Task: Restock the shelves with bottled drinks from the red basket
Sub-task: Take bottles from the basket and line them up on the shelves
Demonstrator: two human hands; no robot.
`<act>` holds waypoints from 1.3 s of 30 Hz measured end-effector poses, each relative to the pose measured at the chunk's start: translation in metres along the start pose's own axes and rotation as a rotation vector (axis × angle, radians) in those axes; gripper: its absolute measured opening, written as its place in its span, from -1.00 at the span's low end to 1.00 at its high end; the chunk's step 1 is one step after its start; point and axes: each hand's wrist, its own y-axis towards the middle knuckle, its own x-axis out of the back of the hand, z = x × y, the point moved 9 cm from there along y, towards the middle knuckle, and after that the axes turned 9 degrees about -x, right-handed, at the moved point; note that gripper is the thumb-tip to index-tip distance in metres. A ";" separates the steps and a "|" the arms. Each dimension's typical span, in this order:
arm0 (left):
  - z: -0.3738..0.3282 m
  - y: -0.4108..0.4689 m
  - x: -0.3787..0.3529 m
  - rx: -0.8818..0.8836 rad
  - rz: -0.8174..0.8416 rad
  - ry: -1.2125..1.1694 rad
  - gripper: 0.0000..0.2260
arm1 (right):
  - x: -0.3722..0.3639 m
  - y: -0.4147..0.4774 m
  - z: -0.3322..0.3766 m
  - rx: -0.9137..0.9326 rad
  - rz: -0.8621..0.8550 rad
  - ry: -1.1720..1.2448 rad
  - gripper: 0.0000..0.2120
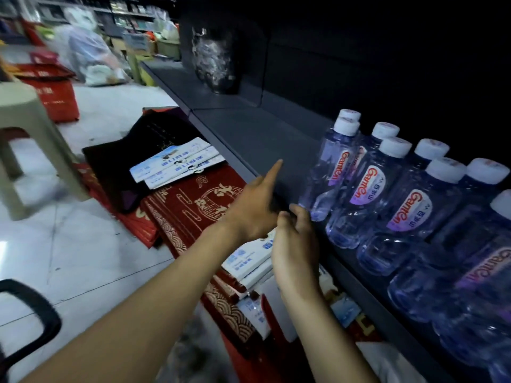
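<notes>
**Left hand (253,208) and right hand (297,244) meet at the shelf (249,134) edge**

Left index points along the shelf, probably choosing the next gap; its other fingers are hidden, so any grasp cannot be told. Right fingers (300,215) hang loosely curled, empty. One red basket (56,98) sits well apart on the floor (83,258). Bottles (367,189) stand two rows deep, labels outward; eight caps (395,147) show.

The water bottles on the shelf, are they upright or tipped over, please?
Upright: the water bottles stand on their bases on the shelf, white caps uppermost.
</notes>
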 end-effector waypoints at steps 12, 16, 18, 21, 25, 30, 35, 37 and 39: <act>0.090 -0.153 0.170 0.378 -0.038 0.839 -0.40 | -0.148 -0.094 0.070 0.372 0.255 -0.407 -0.57; 0.125 -0.260 0.238 0.556 -0.002 0.931 -0.44 | -0.233 -0.166 0.074 0.531 0.486 -0.468 -0.56; 0.148 -0.322 0.265 0.693 0.014 0.944 -0.47 | -0.273 -0.205 0.069 0.567 0.637 -0.475 -0.56; 0.177 -0.415 0.287 0.904 0.030 0.906 -0.51 | -0.320 -0.265 0.054 0.611 0.835 -0.523 -0.58; 0.210 -0.520 0.285 1.133 0.073 0.769 -0.49 | -0.368 -0.334 0.029 0.751 0.993 -0.614 -0.63; 0.262 -0.638 0.250 1.364 0.145 0.475 -0.51 | -0.429 -0.398 -0.026 0.812 1.212 -0.778 -0.69; 0.298 -0.726 0.171 1.509 0.257 0.128 -0.58 | -0.488 -0.437 -0.116 0.680 1.512 -1.078 -0.77; 0.309 -0.751 0.142 1.559 0.221 -0.058 -0.65 | -0.505 -0.442 -0.152 0.658 1.570 -1.204 -0.80; 0.323 -0.774 0.118 1.612 0.138 -0.183 -0.69 | -0.517 -0.443 -0.182 0.635 1.616 -1.304 -0.80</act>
